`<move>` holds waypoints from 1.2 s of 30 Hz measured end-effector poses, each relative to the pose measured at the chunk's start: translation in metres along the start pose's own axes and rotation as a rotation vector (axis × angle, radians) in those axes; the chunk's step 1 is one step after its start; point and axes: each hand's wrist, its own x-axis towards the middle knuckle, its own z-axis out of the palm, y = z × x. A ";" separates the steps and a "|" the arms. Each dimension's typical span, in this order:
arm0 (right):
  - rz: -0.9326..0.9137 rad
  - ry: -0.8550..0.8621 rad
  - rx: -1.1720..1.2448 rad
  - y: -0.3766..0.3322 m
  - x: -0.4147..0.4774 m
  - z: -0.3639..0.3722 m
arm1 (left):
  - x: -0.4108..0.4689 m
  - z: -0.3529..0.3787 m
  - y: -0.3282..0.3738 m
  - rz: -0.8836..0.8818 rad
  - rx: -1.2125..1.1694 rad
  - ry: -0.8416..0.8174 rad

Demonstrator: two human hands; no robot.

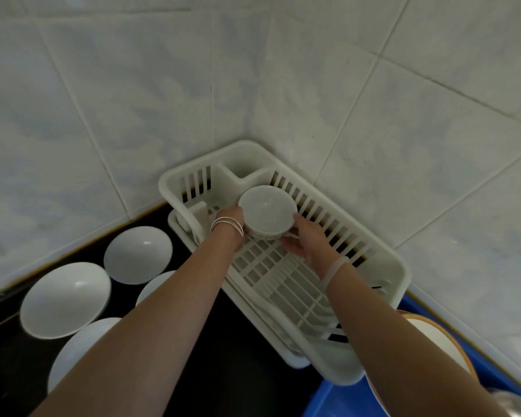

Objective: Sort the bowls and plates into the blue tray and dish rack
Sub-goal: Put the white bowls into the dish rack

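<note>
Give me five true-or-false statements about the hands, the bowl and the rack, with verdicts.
1. Both hands, the left hand and the right hand, hold the small bowl. True.
2. The bowl is over the blue tray. False: it is over the dish rack.
3. The white bowls on the dark counter lie to the person's left. True.
4. The dish rack is full of plates. False: its grid is mostly bare.
5. The left wrist is bare. False: it wears bangles.

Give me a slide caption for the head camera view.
Both hands hold a small white bowl over the cream plastic dish rack; white plates wait alongside.
</note>
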 end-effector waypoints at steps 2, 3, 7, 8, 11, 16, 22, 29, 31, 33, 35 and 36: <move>0.000 0.020 -0.050 -0.002 -0.004 0.002 | -0.002 0.000 0.001 0.012 0.043 -0.005; -0.003 0.025 -0.069 -0.003 -0.006 0.002 | -0.004 -0.001 0.000 0.031 0.039 -0.001; -0.049 0.038 -0.147 -0.010 -0.018 -0.002 | -0.014 -0.005 0.001 0.053 -0.050 0.039; -0.069 0.042 -0.174 -0.013 -0.023 -0.004 | -0.017 -0.007 0.003 0.064 -0.019 0.024; -0.192 0.058 -0.264 -0.018 -0.040 -0.009 | -0.032 -0.016 0.009 0.118 0.063 -0.013; -0.341 -0.010 -0.331 -0.025 -0.093 0.004 | -0.081 -0.052 0.005 0.326 0.208 -0.012; -0.458 -0.128 -0.473 0.015 -0.166 0.044 | -0.152 -0.121 -0.027 0.502 0.536 0.127; -0.354 -0.142 -0.961 0.092 -0.173 0.075 | -0.194 -0.198 -0.096 0.432 0.578 0.384; -0.359 -0.089 -1.125 0.107 -0.166 0.079 | -0.195 -0.214 -0.116 0.393 0.586 0.450; -0.296 -0.112 -1.152 0.114 -0.158 0.084 | -0.193 -0.227 -0.134 0.361 0.599 0.499; -0.217 -0.144 -1.086 0.119 -0.151 0.088 | -0.189 -0.237 -0.148 0.333 0.593 0.539; -0.186 -0.146 -1.016 0.121 -0.149 0.089 | -0.187 -0.242 -0.153 0.312 0.562 0.549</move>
